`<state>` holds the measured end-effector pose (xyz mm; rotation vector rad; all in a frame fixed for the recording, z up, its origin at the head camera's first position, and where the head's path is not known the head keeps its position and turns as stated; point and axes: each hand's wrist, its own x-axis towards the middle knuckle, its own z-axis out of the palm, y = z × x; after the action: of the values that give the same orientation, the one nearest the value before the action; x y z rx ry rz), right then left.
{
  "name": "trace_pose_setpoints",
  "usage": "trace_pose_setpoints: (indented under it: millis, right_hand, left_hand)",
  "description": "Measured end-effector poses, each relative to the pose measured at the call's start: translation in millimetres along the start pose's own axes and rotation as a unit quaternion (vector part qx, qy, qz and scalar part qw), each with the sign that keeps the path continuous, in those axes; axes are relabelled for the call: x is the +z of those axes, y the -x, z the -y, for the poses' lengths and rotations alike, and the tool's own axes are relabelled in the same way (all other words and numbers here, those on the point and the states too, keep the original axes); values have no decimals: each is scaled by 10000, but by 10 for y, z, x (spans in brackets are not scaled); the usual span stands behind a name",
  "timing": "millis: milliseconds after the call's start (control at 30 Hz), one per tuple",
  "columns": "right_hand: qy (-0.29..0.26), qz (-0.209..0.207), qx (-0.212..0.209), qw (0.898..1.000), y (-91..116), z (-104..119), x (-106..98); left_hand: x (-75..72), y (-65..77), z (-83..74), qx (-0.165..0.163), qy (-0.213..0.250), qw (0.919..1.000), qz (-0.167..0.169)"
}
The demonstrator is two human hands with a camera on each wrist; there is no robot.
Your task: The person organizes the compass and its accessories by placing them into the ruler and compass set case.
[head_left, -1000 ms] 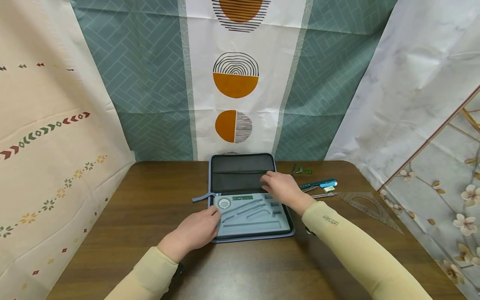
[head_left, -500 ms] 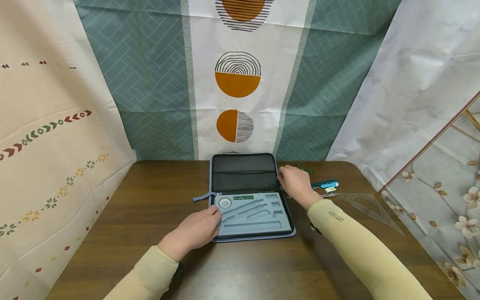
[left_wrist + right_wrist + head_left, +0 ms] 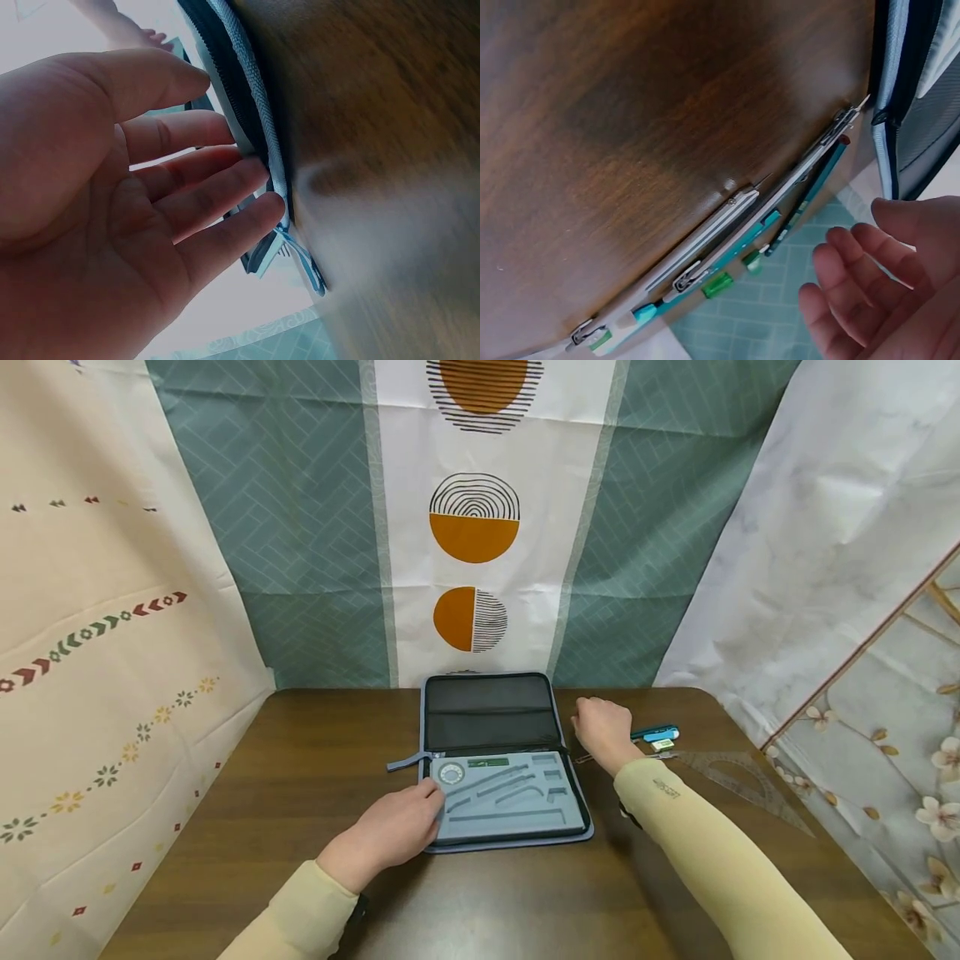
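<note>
A zip case (image 3: 489,727) lies open on the desk (image 3: 480,914), its dark lid laid back. Its lower half carries a pale blue-grey insert (image 3: 498,837) with shaped recesses, and a round disc (image 3: 452,773) and a green strip (image 3: 488,762) show at its upper left. A blue strap (image 3: 406,762) sticks out to the left.

The left hand (image 3: 401,827) touches the case's near left edge with nearly straight fingertips, thumb spread apart. The right hand (image 3: 604,732) is just beyond the right side, fingers loosely bent, nothing between them in its wrist view.

Near it on the desk lie two metal instruments (image 3: 705,236), a slim dark teal stick (image 3: 810,193) and small green blocks (image 3: 717,285). Further right are a blue and teal tool (image 3: 656,733), a white and green block (image 3: 663,745) and a clear triangular ruler (image 3: 738,777). Behind the desk hangs a green and white patterned curtain (image 3: 315,543); both arms wear cream sleeves (image 3: 292,906).
</note>
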<state>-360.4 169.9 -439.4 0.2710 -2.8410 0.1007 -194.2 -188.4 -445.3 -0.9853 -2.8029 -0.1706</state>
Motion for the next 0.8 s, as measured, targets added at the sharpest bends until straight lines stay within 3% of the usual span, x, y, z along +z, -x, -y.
trace_pose_setpoints:
  millis: [300, 367, 467, 800]
  right_hand:
    - [119, 432, 348, 9984, -62, -28, 14]
    - [133, 524, 418, 9977, -68, -34, 23]
    - [112, 669, 534, 9963, -77, -36, 50]
    - [23, 918, 675, 9935, -93, -15, 106]
  left_hand:
    - [-5, -4, 16, 75, 135, 9999, -61]
    - [86, -7, 80, 203, 134, 9995, -199]
    - [107, -4, 101, 249, 200, 9992, -259]
    - [-54, -7, -7, -53, 114, 9998, 131]
